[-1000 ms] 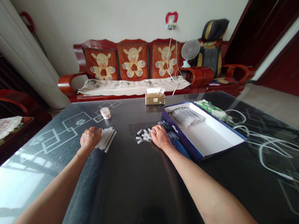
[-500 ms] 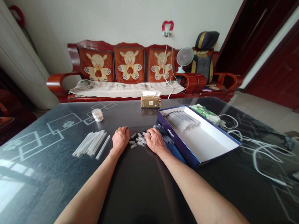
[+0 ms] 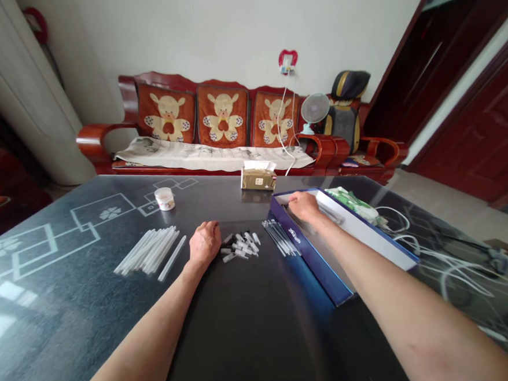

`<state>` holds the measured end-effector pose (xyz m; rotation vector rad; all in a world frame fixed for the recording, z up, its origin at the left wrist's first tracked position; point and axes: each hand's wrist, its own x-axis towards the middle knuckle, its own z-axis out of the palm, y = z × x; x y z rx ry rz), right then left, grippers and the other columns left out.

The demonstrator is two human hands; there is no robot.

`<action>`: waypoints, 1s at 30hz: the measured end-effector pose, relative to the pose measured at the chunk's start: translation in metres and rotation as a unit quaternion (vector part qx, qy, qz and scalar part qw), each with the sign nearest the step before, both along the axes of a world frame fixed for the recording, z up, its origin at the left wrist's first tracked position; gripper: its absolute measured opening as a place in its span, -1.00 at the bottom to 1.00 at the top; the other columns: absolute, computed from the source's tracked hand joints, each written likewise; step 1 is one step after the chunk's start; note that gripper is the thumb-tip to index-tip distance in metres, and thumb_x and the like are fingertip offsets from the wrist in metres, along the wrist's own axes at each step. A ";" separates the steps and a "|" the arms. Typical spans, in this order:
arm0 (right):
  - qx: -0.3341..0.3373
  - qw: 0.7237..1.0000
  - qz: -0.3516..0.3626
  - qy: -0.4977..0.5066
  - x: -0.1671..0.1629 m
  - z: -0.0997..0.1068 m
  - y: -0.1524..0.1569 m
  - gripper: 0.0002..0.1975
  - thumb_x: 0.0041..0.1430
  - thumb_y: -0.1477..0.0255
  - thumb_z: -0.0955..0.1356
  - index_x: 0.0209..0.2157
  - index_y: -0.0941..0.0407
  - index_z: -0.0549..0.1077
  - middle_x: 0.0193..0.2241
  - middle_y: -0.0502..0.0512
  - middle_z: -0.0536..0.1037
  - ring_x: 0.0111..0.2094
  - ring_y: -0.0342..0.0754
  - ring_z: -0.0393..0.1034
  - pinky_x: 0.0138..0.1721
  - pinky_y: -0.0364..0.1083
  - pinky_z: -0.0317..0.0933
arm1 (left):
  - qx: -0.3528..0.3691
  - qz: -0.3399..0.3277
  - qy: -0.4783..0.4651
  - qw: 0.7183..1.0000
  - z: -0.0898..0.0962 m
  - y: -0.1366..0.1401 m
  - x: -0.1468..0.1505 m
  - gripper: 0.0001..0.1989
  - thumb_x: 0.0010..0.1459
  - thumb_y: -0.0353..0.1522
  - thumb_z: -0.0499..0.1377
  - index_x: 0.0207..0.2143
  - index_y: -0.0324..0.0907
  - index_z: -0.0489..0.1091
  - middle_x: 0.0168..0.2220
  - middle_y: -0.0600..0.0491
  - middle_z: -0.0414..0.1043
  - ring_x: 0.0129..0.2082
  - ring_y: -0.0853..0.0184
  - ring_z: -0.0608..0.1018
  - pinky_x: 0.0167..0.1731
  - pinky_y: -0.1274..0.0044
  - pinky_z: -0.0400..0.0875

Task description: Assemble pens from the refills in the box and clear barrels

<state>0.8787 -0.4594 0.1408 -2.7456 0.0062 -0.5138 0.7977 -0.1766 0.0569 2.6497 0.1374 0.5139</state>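
Observation:
My left hand (image 3: 204, 243) rests on the dark table with its fingers curled in; whatever they hold, if anything, is hidden. Just right of it lies a loose heap of small grey-white and black pen caps (image 3: 241, 247). My right hand (image 3: 305, 206) reaches into the far left part of a blue box (image 3: 317, 261) with a white inside. Its fingers are bent down over the clear pens (image 3: 331, 213) lying there, and its grip is hidden. Between the heap and the box lies a row of thin dark-tipped pen refills (image 3: 281, 238). White tubes like pen barrels (image 3: 147, 251) lie left of my left hand.
A small white tub (image 3: 165, 199) stands at the back left, a tissue pack (image 3: 258, 177) at the back middle. Right of the box are a green-and-white packet (image 3: 354, 204) and tangled white cables (image 3: 455, 269). A wooden sofa (image 3: 89, 141) is beyond the table.
My right hand has moved from the pen caps up and right into the box, uncovering the heap and the refills. My left hand stays beside the heap. The view has shifted slightly.

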 end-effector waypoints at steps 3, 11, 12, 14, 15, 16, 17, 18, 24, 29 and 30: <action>-0.029 0.997 -0.021 0.068 0.020 -0.025 -0.014 -0.83 -0.06 0.44 0.37 -0.67 0.10 0.50 -0.61 0.13 0.53 -0.44 0.03 0.47 -0.37 -0.08 0.27 | 0.004 0.002 -0.003 1.000 -0.001 0.000 0.001 -0.69 0.24 -0.32 -0.02 -0.08 -0.12 0.46 -0.14 -0.02 0.49 -0.11 0.25 0.51 -0.17 0.53 0.38; -0.034 0.990 -0.098 0.091 0.030 -0.043 -0.012 -0.83 -0.16 0.34 0.45 -0.64 0.16 0.52 -0.58 0.28 0.54 -0.47 0.09 0.48 -0.46 -0.04 0.28 | 0.008 0.001 -0.010 1.000 -0.002 -0.002 -0.001 -0.69 0.23 -0.34 -0.01 -0.08 -0.12 0.45 -0.16 -0.03 0.49 -0.12 0.26 0.51 -0.20 0.54 0.38; -0.024 0.991 -0.106 0.084 0.030 -0.036 -0.013 -0.83 -0.13 0.35 0.43 -0.60 0.18 0.54 -0.54 0.30 0.56 -0.43 0.11 0.49 -0.42 -0.03 0.30 | 0.007 0.001 -0.013 1.000 -0.002 -0.002 -0.001 -0.69 0.23 -0.34 -0.01 -0.09 -0.12 0.45 -0.16 -0.03 0.49 -0.13 0.26 0.52 -0.20 0.53 0.38; -0.014 0.992 -0.108 0.057 0.028 -0.015 -0.013 -0.82 -0.04 0.37 0.38 -0.53 0.19 0.55 -0.50 0.31 0.57 -0.34 0.12 0.50 -0.34 -0.02 0.31 | 0.000 0.003 -0.020 1.000 -0.003 -0.002 0.000 -0.69 0.22 -0.35 -0.02 -0.09 -0.12 0.45 -0.16 -0.02 0.49 -0.14 0.25 0.52 -0.21 0.52 0.39; -0.007 0.994 -0.100 0.033 0.026 -0.002 -0.012 -0.81 0.00 0.38 0.35 -0.51 0.20 0.56 -0.48 0.30 0.58 -0.31 0.11 0.50 -0.30 -0.03 0.31 | -0.005 0.004 -0.025 1.000 -0.004 -0.002 0.000 -0.69 0.22 -0.36 -0.02 -0.09 -0.12 0.45 -0.17 -0.02 0.49 -0.15 0.25 0.53 -0.22 0.52 0.39; 0.008 0.996 -0.089 0.007 0.022 0.010 -0.009 -0.78 0.04 0.37 0.33 -0.48 0.20 0.55 -0.47 0.29 0.58 -0.29 0.10 0.49 -0.28 -0.04 0.31 | -0.011 0.005 -0.031 0.999 -0.005 -0.001 0.000 -0.69 0.22 -0.36 -0.01 -0.09 -0.12 0.45 -0.17 -0.02 0.50 -0.16 0.25 0.53 -0.22 0.52 0.39; 0.037 0.996 -0.075 -0.027 0.016 0.020 -0.003 -0.76 0.07 0.34 0.31 -0.43 0.21 0.55 -0.44 0.27 0.58 -0.28 0.08 0.49 -0.28 -0.05 0.31 | -0.018 0.007 -0.039 0.999 -0.005 -0.001 0.000 -0.69 0.22 -0.37 -0.01 -0.09 -0.13 0.45 -0.17 -0.02 0.50 -0.17 0.25 0.54 -0.22 0.51 0.39; 0.107 0.990 -0.052 -0.073 0.009 0.028 0.005 -0.74 0.08 0.33 0.31 -0.36 0.22 0.54 -0.42 0.25 0.59 -0.30 0.05 0.49 -0.31 -0.08 0.31 | -0.027 0.008 -0.052 0.998 -0.005 -0.001 0.000 -0.70 0.22 -0.37 -0.01 -0.09 -0.14 0.45 -0.18 -0.02 0.50 -0.18 0.25 0.54 -0.22 0.51 0.39; 0.497 0.855 0.131 -0.062 -0.056 0.001 0.075 -0.40 -0.02 0.24 0.37 0.07 0.15 0.29 -0.41 0.01 0.57 -0.53 -0.15 0.42 -0.60 -0.22 0.27 | -0.073 -0.097 -0.196 0.973 0.013 -0.011 -0.018 -0.67 0.32 -0.28 -0.08 -0.09 -0.19 0.42 -0.26 -0.03 0.51 -0.21 0.34 0.54 -0.14 0.54 0.39; 0.596 0.792 0.134 -0.018 -0.085 -0.049 0.110 -0.10 -0.07 0.27 0.42 0.26 0.09 -0.04 -0.47 -0.07 0.54 -0.54 -0.10 0.45 -0.53 -0.14 0.37 | -0.011 -0.274 -0.209 0.939 0.021 -0.023 -0.029 -0.59 0.30 -0.17 -0.04 0.05 -0.22 0.30 -0.23 -0.05 0.48 -0.25 0.33 0.54 -0.19 0.53 0.44; 0.603 0.786 0.139 -0.015 -0.086 -0.054 0.113 -0.08 -0.06 0.27 0.42 0.27 0.08 -0.07 -0.49 -0.09 0.53 -0.53 -0.09 0.46 -0.51 -0.12 0.39 | 0.008 -0.293 -0.200 0.935 0.020 -0.024 -0.029 -0.59 0.30 -0.18 -0.04 0.08 -0.21 0.27 -0.22 -0.04 0.48 -0.26 0.34 0.54 -0.21 0.53 0.45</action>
